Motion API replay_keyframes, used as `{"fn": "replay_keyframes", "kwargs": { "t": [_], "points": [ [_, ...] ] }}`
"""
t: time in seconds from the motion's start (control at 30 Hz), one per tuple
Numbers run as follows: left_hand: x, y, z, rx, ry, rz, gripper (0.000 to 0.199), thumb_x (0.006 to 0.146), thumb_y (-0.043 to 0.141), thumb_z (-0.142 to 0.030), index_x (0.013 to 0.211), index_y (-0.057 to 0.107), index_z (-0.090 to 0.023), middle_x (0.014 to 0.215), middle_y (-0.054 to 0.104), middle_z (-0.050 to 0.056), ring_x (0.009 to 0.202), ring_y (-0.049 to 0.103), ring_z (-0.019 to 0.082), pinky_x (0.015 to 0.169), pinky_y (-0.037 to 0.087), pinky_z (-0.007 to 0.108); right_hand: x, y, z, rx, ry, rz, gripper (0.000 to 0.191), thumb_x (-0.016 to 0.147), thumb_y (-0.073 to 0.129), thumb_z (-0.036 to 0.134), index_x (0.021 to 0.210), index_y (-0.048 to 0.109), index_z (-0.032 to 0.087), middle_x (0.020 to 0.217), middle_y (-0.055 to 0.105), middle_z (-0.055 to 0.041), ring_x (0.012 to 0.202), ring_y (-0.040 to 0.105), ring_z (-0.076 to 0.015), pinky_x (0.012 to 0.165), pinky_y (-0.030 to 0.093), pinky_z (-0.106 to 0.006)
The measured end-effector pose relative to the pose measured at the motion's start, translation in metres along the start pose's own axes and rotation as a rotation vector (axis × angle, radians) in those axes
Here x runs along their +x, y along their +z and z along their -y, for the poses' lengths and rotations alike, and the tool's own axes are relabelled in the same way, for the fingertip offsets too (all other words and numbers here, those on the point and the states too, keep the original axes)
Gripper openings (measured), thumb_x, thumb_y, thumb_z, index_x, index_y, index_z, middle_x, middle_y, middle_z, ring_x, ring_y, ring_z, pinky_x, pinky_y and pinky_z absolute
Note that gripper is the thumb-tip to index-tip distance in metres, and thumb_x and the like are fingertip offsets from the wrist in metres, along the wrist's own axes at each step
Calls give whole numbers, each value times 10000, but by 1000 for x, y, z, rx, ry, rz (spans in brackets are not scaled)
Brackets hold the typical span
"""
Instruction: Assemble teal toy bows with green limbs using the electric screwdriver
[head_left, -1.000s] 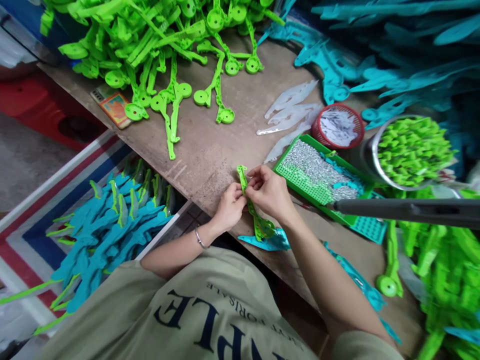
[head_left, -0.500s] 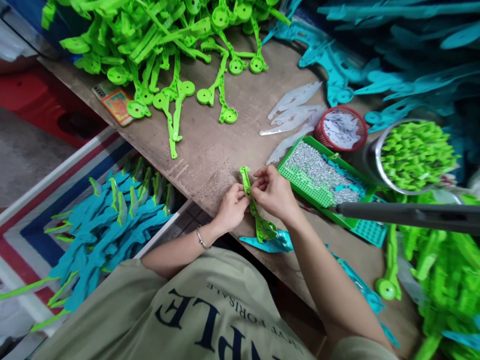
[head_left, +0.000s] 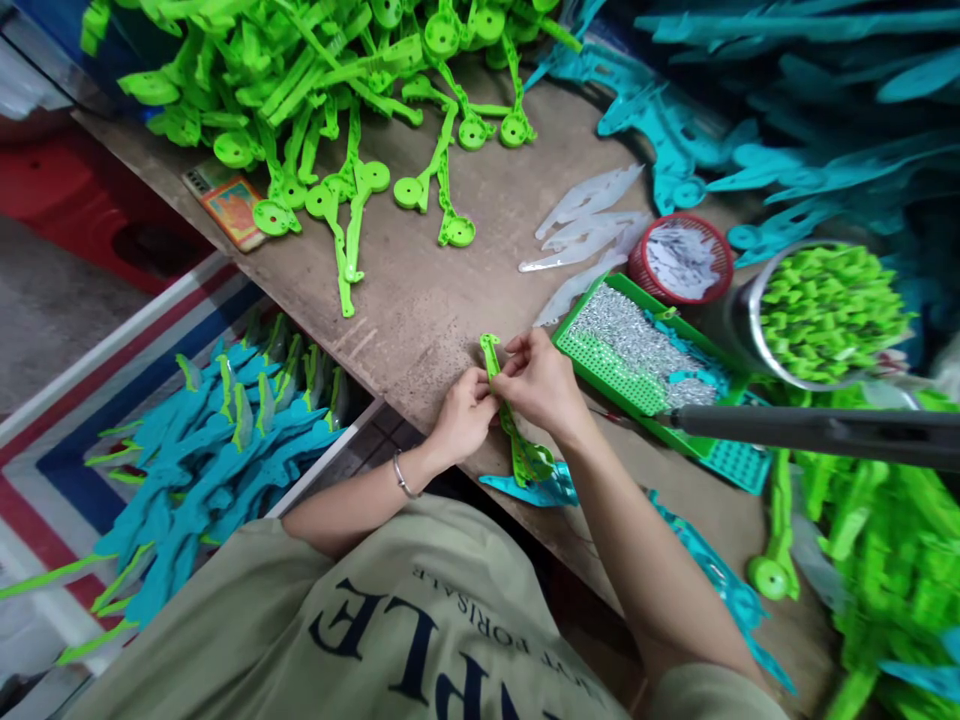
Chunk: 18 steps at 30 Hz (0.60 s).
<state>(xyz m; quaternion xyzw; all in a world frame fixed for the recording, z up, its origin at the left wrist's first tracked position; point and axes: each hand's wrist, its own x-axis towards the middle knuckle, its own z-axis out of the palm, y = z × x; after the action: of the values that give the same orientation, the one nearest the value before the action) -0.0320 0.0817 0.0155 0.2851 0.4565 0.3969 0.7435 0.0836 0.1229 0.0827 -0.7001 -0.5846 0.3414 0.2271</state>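
Observation:
Near the table's front edge, a long green plastic part (head_left: 525, 447) is held between my two hands, its narrow end pointing away from me. My left hand (head_left: 463, 410) has its fingers closed on the part's left side. My right hand (head_left: 546, 388) pinches at the part's upper middle from the right; anything small between those fingertips is hidden. Under the part's wide end lies a teal plastic piece (head_left: 499, 487). Just right of my right hand stands a green tray (head_left: 611, 385) with many small silvery pieces (head_left: 619, 325).
A heap of green parts (head_left: 322, 60) covers the far left; teal parts (head_left: 660, 140) pile at the far right. A red basket (head_left: 643, 262) and a metal container (head_left: 756, 320) of green clips stand at right. A dark rod (head_left: 817, 430) crosses there. Assembled teal pieces (head_left: 217, 470) fill a box at left.
My right hand's fingers have shifted slightly, with the thumb and forefinger closer against the green plastic part. My left hand and the part have hardly moved.

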Motion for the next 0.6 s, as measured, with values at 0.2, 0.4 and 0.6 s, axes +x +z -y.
{"fn": "replay_keyframes", "kwargs": {
  "t": [0.2,0.4,0.6],
  "points": [
    [0,1,-2,-32,12,10,222,818,727,-192,962,558,-193,842,728,-5,697,667,114,627,519,198,-12,-6,-6,64,-159,25,283,687,567,169,963,547,224,745,707,-6,628,674,-175,636,539,-312],
    [-1,1,-3,-43,-3,24,229,825,720,-214,971,545,-195,853,722,-3,713,685,127,647,557,226,-21,-8,-12,92,-171,-6,278,750,578,198,1026,552,220,824,754,-55,721,743,-217,674,589,-343],
    [-2,1,-3,-34,1,27,231,822,719,-217,961,535,-195,848,717,-8,708,681,121,632,545,209,-21,-4,-13,39,-207,-51,258,797,587,224,1052,549,220,859,776,-59,712,749,-214,697,593,-351]
  ]
}}
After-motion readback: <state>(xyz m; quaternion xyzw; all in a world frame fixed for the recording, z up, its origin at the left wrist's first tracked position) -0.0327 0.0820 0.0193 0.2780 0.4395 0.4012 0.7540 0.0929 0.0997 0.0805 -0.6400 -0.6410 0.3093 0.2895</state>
